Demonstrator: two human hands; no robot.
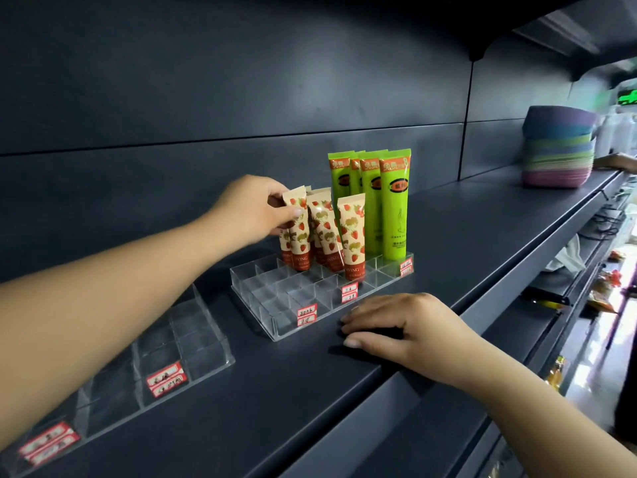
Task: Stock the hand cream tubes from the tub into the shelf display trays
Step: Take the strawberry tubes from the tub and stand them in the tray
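Your left hand (256, 210) pinches a strawberry tube (297, 232) into the display tray (275, 326) (right hand (403, 326) spread on the shelf (465, 243)); next, release it upright.

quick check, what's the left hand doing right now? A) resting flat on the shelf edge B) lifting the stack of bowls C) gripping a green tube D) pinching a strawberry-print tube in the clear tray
D: the left hand pinches the top of a strawberry-print tube standing in the clear tray, while the right hand rests on the shelf.
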